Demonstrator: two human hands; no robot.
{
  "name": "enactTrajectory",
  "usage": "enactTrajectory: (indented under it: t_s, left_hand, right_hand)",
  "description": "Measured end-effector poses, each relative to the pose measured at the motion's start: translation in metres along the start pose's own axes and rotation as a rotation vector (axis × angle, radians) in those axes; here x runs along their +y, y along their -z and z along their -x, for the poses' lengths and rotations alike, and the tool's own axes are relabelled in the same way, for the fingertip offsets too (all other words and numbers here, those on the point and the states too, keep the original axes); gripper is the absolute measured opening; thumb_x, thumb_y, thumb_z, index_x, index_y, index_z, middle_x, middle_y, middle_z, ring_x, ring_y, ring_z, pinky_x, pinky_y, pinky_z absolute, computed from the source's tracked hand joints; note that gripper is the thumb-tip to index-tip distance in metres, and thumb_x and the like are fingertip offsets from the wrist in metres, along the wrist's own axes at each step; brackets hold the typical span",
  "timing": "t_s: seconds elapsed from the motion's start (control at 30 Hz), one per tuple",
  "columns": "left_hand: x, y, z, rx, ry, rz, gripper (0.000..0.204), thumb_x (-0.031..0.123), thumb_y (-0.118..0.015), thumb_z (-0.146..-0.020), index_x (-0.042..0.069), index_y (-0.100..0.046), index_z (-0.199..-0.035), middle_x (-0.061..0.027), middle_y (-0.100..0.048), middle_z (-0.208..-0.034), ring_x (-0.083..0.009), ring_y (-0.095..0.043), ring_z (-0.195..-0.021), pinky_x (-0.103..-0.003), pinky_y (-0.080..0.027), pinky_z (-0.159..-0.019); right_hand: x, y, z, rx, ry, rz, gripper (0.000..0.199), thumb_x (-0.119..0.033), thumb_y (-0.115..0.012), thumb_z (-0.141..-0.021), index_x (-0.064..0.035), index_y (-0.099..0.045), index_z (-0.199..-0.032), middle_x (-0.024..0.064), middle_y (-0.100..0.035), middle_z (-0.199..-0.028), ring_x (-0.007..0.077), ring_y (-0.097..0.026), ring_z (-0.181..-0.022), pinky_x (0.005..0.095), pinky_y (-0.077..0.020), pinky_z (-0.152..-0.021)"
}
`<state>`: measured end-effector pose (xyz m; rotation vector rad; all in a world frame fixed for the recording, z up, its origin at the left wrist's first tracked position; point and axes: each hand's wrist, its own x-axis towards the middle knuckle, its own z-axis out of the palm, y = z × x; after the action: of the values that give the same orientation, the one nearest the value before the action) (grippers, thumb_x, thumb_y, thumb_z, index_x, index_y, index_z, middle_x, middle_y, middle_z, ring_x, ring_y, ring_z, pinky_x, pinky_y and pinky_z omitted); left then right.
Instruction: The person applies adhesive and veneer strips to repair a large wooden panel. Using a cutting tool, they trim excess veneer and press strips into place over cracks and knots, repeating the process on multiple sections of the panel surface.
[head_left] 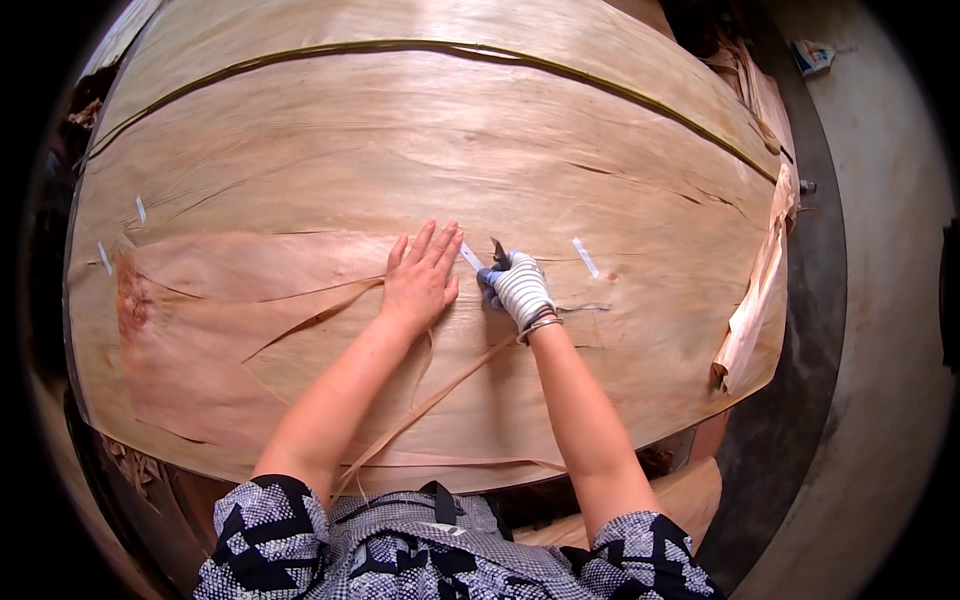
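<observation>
My bare left hand [420, 285] lies flat, fingers stretched out, on a thin reddish veneer patch [200, 350] and the wood veneer sheet [480, 150] around its edge. In a striped glove, my right hand [520, 288] is closed around a small dark tool [499, 252] that looks like a knife, its end poking up past the fingers. Between the two hands a short strip of white tape [470, 256] sits on the sheet, touching or close to my gloved fingers. Narrow loose veneer strips [430, 400] trail from under my hands toward my waist.
More white tape pieces [585, 257] stick to the sheet on the right and far left. A long dark gap [400, 46] curves across the far part. Curled veneer scraps [750, 310] hang along the right edge, with grey floor [880, 300] beyond.
</observation>
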<state>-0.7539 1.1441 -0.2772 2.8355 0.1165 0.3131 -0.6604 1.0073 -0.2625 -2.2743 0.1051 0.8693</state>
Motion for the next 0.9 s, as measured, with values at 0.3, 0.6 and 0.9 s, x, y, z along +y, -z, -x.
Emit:
enactTrajectory:
  t_s: [0.3,0.6,0.9]
  left_hand:
    - [0.01,-0.009,0.002,-0.029,-0.34,0.2,0.045,0.018,-0.055,-0.075,0.009,-0.051,-0.119,-0.0142,-0.041,-0.132,-0.0268,-0.037,-0.124,-0.04,-0.029,-0.102]
    - [-0.04,0.027,0.021,0.04,-0.26,0.433,0.042,0.005,-0.052,-0.076,0.006,-0.05,-0.118,-0.0177,-0.041,-0.13,-0.0322,-0.038,-0.121,-0.041,-0.032,-0.101]
    - [-0.302,0.179,0.177,0.317,0.305,-0.108,0.041,0.0,-0.051,-0.071,0.004,-0.054,-0.112,-0.0165,-0.053,-0.115,-0.035,-0.046,-0.111,-0.04,-0.038,-0.095]
  right_hand:
    - [-0.013,0.019,0.021,-0.042,0.189,0.683,0.027,-0.027,-0.057,-0.078,-0.0037,-0.062,-0.092,0.0178,-0.063,-0.094,0.0301,-0.06,-0.089,0.04,-0.047,-0.078]
    - [-0.059,0.196,0.071,0.633,0.844,-0.323,0.013,-0.016,-0.05,-0.087,-0.0061,-0.056,-0.093,0.0059,-0.06,-0.079,0.012,-0.053,-0.065,0.0254,-0.0399,-0.052]
    - [-0.017,0.137,0.208,0.303,0.656,-0.093,0.012,-0.008,-0.051,-0.087,-0.0052,-0.054,-0.099,0.003,-0.06,-0.084,0.0042,-0.049,-0.063,0.0149,-0.0346,-0.049]
